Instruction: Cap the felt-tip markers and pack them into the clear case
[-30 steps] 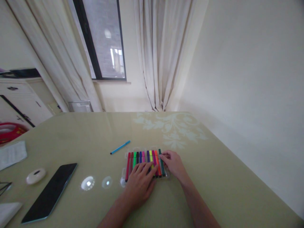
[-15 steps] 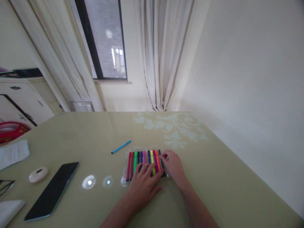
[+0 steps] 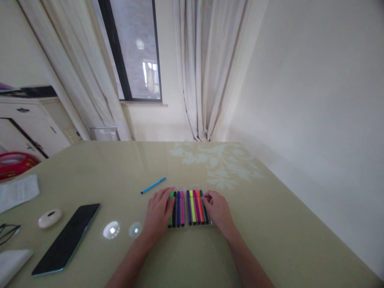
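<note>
A clear plastic case (image 3: 185, 227) of felt-tip markers lies flat on the table. Its markers stand in two groups with a gap between, among them a pink marker (image 3: 182, 208), a yellow marker (image 3: 193, 207) and an orange marker (image 3: 200, 206). My left hand (image 3: 157, 212) grips the case's left end, thumb along the green marker (image 3: 171, 216), covering the red ones. At the right end, my right hand (image 3: 217, 206) has its fingers closed on the case's edge beside the dark green marker (image 3: 205, 210). Behind the case lies a loose blue marker (image 3: 153, 185).
To the left are a black phone (image 3: 66, 240), a white rounded case (image 3: 50, 218), a pale cloth or paper (image 3: 19, 193), a white object (image 3: 13, 264) and a dark cable (image 3: 9, 232). A wall (image 3: 315, 120) runs along the table's right side.
My left hand has moved left, from resting over the markers' lower middle to the case's left end. My right hand has stayed at the right edge.
</note>
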Motion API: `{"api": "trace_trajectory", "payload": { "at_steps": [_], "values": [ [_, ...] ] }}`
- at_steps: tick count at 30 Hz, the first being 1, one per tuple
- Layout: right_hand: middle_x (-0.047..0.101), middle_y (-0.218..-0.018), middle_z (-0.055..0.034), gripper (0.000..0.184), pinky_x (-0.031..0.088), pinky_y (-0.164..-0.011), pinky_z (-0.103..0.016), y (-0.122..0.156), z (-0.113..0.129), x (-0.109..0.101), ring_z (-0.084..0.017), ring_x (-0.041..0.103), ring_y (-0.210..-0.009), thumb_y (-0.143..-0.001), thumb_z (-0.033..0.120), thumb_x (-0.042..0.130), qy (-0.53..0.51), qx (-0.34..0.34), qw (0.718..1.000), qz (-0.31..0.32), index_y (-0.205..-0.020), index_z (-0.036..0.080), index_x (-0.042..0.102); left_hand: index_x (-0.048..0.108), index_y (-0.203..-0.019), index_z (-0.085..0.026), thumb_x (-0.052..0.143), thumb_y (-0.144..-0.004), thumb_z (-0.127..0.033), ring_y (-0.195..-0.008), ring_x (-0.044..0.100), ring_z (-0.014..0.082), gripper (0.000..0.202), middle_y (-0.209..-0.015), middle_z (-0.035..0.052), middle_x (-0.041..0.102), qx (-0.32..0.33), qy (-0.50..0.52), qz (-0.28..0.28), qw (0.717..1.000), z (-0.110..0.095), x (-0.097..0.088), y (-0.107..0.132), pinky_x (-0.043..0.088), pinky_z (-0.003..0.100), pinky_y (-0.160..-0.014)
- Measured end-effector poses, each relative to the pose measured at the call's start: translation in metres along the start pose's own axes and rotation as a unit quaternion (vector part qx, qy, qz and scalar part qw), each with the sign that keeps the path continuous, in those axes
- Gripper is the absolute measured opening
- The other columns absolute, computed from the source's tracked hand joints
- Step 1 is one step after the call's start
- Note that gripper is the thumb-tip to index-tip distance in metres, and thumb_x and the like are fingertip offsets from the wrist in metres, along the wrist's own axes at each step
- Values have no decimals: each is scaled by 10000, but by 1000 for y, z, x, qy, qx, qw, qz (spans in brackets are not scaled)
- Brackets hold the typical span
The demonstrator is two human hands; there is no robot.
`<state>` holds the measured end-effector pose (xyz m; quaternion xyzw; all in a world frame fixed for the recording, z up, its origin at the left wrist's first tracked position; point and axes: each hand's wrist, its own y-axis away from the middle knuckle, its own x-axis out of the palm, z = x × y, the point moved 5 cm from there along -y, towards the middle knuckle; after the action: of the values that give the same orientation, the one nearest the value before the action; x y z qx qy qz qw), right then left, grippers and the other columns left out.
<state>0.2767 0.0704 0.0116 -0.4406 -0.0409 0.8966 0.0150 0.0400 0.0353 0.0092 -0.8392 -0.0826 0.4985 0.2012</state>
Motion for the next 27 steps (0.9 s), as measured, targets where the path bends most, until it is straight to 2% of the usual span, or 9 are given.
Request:
{"api": "trace_trajectory", "payload": {
  "at_steps": [3, 5, 10, 13, 15, 17, 19, 23, 27],
  "values": [
    [731, -876, -65, 146, 408, -695, -275, 0, 1, 1, -173, 623, -739, -937, 209, 597, -5, -4, 1000, -1, -855, 180, 714, 516, -1496, -204, 322, -1057, -296, -1326, 516, 323, 488, -1492, 134, 571, -129, -85, -36, 987, 47, -12, -6, 451, 544, -1073],
    [733, -878, -66, 147, 411, -696, -279, 0, 2, 2, -174, 622, -734, -935, 210, 594, -8, -6, 1000, -2, -858, 182, 716, 503, -1503, -205, 316, -1053, -269, -1338, 503, 340, 491, -1501, 141, 566, -152, -133, -11, 979, 62, -14, -5, 456, 562, -1049],
    [730, -863, -61, 163, 428, -689, -277, 0, 6, 1, -179, 625, -732, -939, 219, 568, -33, -33, 999, -2, -856, 194, 707, 670, -1244, -183, 348, -1045, -253, -1116, 609, 328, 384, -1231, 146, 688, -139, -181, 37, 973, 67, -16, -3, 503, 497, -937],
    [720, -835, -54, 158, 433, -695, -274, 2, 11, -1, -182, 625, -739, -927, 217, 569, -52, -53, 997, -8, -849, 198, 705, 687, -1164, -180, 358, -1032, -232, -1049, 625, 298, 358, -1116, 136, 692, -144, -137, 20, 980, 68, -18, -5, 510, 456, -936],
    [718, -839, -54, 167, 437, -714, -277, 4, 17, -1, -185, 626, -753, -935, 239, 568, -68, -65, 995, -11, -857, 199, 711, 680, -1158, -171, 368, -1030, -247, -1057, 631, 286, 346, -1096, 129, 687, -155, -73, -18, 985, 68, -20, -8, 509, 450, -968],
    [719, -846, -55, 227, 448, -736, -281, 7, 23, 3, -190, 633, -775, -970, 306, 547, -104, -72, 992, -4, -866, 201, 718, 675, -1151, -169, 392, -1034, -303, -1038, 644, 272, 334, -1094, 116, 683, -151, 20, -65, 986, 61, -22, -10, 524, 443, -968],
    [719, -856, -54, 318, 467, -745, -281, 11, 30, 9, -194, 642, -799, -1007, 405, 505, -171, -70, 983, 16, -899, 202, 725, 674, -1161, -182, 424, -1039, -360, -996, 660, 245, 330, -1101, 95, 683, -115, 123, -92, 981, 44, -21, -10, 547, 419, -940],
    [702, -896, -45, 426, 501, -682, -267, 17, 39, 25, -181, 644, -763, -991, 570, 497, -342, -51, 936, 68, -1095, 209, 697, 707, -1171, -237, 490, -1039, -373, -1013, 664, 215, 288, -1066, 64, 691, -3, 224, -45, 974, -6, -11, -3, 558, 367, -925],
    [672, -844, -39, 515, 525, -688, -282, 16, 35, 32, -181, 628, -730, -913, 689, 560, -430, -10, 901, 56, -995, 196, 687, 723, -1196, -255, 504, -1044, -367, -986, 669, 210, 289, -1044, 69, 694, 44, 238, 1, 970, -37, -1, 9, 578, 344, -880]
  ]
}}
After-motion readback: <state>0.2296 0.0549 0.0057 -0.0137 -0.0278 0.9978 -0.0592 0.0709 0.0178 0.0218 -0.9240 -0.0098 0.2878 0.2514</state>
